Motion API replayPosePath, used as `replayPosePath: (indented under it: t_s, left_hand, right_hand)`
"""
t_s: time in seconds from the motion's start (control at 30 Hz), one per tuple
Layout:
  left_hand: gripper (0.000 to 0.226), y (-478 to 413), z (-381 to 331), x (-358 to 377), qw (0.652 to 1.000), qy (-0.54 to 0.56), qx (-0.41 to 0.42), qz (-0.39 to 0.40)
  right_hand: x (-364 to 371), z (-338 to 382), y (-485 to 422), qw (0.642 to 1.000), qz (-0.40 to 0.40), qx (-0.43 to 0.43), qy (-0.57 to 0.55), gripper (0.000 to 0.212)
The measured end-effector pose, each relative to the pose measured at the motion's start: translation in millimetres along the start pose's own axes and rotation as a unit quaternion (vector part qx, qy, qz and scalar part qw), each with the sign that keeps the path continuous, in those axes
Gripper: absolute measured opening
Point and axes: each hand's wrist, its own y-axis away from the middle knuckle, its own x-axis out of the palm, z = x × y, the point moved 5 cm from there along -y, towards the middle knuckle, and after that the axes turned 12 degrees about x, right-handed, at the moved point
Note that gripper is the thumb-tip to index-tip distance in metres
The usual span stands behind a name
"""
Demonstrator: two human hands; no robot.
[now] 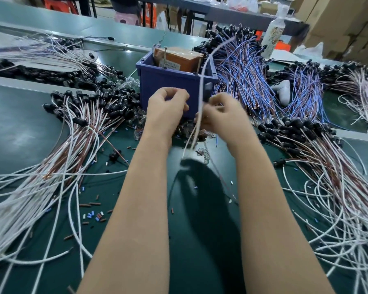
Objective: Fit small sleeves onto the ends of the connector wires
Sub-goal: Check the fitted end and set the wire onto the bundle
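Both my hands are raised in front of a blue bin (174, 85) at the middle of the green table. My right hand (223, 115) pinches a white connector wire (202, 81) that arcs up over the bin and hangs blurred below the hand, beside a thin brown strand. My left hand (168, 109) is curled just left of it, fingertips together; whether it holds a sleeve is hidden. Small loose sleeves (91, 215) in blue, white and brown lie scattered on the table.
Heaps of white and brown wires with black connectors (79, 122) lie left and right (306, 132). Blue and brown wires (242, 68) pile behind the bin, which holds an orange box (179, 57). Clear plastic parts (204, 153) lie under my hands. A bottle (273, 35) stands at the back.
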Motion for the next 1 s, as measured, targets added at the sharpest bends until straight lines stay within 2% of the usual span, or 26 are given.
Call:
replayPosePath:
  t_s: [0.03, 0.07, 0.2, 0.33, 0.47, 0.57, 0.63, 0.7, 0.77, 0.8, 0.87, 0.93, 1.0]
  left_hand:
    - [0.005, 0, -2, 2, 0.999, -0.045, 0.018, 0.007]
    - [0.008, 1, -4, 8, 0.996, -0.078, 0.035, 0.031]
    - [0.011, 16, -15, 46, 0.983, -0.091, 0.064, 0.145]
    - [0.011, 26, -21, 76, 0.991, -0.007, 0.017, 0.131]
    - [0.015, 32, -33, 116, 0.991, 0.077, -0.018, 0.105]
    - [0.018, 35, -40, 146, 0.983, 0.16, -0.058, 0.065]
    - [0.017, 41, -41, 170, 0.959, 0.259, -0.107, 0.046]
    - [0.015, 52, -37, 197, 0.937, 0.316, -0.142, 0.035]
    - [0.009, 63, -30, 223, 0.932, 0.323, -0.161, 0.036]
    - [0.008, 69, -25, 235, 0.935, 0.31, -0.166, 0.043]
    - [0.016, 78, -10, 255, 0.956, 0.231, -0.159, 0.085]
    - [0.018, 88, 3, 269, 0.971, 0.105, -0.139, 0.162]
    - [0.021, 95, 14, 273, 0.97, 0.035, -0.133, 0.199]
  right_hand:
    - [-9, 0, 0, 0.996, -0.015, 0.001, -0.093, 0.006]
    - [-16, 0, 2, 0.99, -0.034, -0.006, -0.139, 0.011]
    - [-32, -1, 10, 0.986, -0.072, -0.02, -0.147, 0.02]
    - [-58, -1, 24, 0.979, -0.037, 0.0, -0.201, 0.022]
    - [-95, -8, 46, 0.98, -0.001, 0.023, -0.195, 0.024]
    - [-131, -27, 72, 0.961, 0.044, 0.039, -0.269, 0.026]
    - [-154, -38, 88, 0.935, 0.055, 0.034, -0.349, 0.024]
    - [-173, -52, 99, 0.892, 0.031, 0.033, -0.449, 0.036]
    - [-185, -66, 104, 0.805, 0.026, 0.016, -0.593, 0.035]
    - [-187, -73, 103, 0.755, 0.023, 0.009, -0.656, 0.03]
    - [-189, -94, 97, 0.692, -0.04, 0.039, -0.72, 0.032]
    - [-183, -115, 88, 0.662, -0.09, 0.102, -0.737, 0.054]
    - [-178, -128, 85, 0.658, -0.104, 0.141, -0.732, 0.066]
